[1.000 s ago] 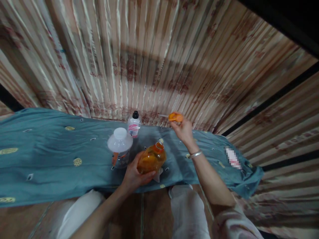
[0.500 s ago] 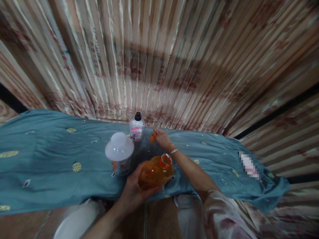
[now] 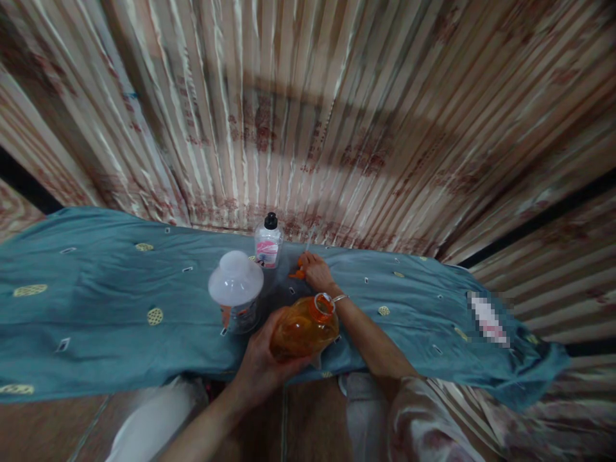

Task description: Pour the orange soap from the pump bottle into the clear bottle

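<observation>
Left hand [image 3: 262, 369] cupped, fingers curled in a grip; right hand [image 3: 315, 273] extended forward, palm down, fingertips pinched.

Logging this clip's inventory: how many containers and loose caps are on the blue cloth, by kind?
Orange bottle, in left hand: 1
Clear bottle, black cap: 1
Jar, white domed lid: 1
Orange cap, under right hand: 1
Total: 4

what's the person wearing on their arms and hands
Both hands are bare, no gloves. The left hand and forearm show no sleeve. The right hand has a thin silver bangle at the wrist, and a pale, faintly patterned sleeve covers the upper arm.
</observation>
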The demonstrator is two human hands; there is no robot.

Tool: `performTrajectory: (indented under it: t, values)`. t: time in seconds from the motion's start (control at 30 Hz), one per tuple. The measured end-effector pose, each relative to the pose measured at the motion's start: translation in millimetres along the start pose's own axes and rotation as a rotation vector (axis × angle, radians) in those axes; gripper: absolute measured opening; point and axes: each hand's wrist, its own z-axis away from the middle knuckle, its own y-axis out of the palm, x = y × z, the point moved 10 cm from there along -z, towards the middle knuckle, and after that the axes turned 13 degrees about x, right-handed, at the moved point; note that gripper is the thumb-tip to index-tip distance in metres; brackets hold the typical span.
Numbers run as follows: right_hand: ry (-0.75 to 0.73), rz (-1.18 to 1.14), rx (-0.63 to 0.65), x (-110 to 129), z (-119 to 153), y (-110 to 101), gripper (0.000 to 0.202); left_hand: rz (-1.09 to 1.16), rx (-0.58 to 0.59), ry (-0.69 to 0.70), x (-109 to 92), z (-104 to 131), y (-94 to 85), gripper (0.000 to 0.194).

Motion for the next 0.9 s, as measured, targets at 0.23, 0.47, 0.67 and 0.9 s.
performTrajectory:
  t: [0.23, 0.47, 0.67, 0.9]
  values:
    - [0.078, -0.213, -0.09, -11, 29, -17, 0.032, 0.068, -0.007, 0.005, 1, -1, -2.9, 0.073]
    - [-0.013, -1.035, -0.286, -4, 134, -60, 0.046, 0.098, -0.022, 0.029, -4, -1, -4.9, 0.074]
    - [-0.263, -1.496, -0.16, 46, 201, -82, 0.077, 0.175, 0.078, 0.121, -21, 1, 16.6, 0.076]
    - [-0.088, -1.511, -0.161, 38, 212, -67, 0.062, 0.05, 0.157, 0.18, -33, 8, 39.7, 0.078]
